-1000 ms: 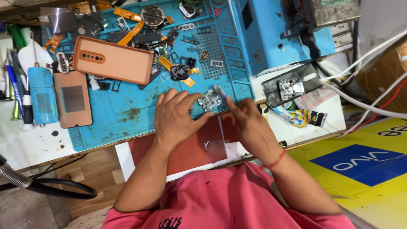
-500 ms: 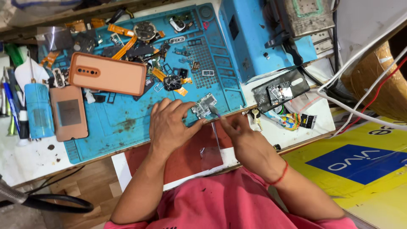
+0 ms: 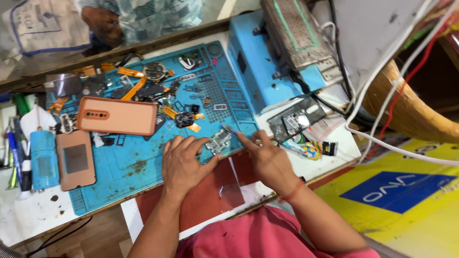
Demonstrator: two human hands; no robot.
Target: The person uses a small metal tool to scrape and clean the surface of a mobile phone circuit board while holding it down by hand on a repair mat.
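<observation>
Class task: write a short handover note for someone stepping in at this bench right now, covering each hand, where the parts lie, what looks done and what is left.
Left hand: pins the small circuit board on the blue work mat.
Right hand: holds a thin tool at the board's edge.
Nearby: orange phone back cover, loose flex cables and small parts across the mat.
Done: phone opened, board out.
Left: board work in progress; nothing reassembled.

The scene is seen through a single view, taken from a camera worn on the head. It is aimed steeply downward and slightly forward over the surface, at close range. The person's own forearms are seen entering from the bottom edge, and the hands are placed near the centre. The frame is tilted somewhat, so the surface's edges run diagonally.
</observation>
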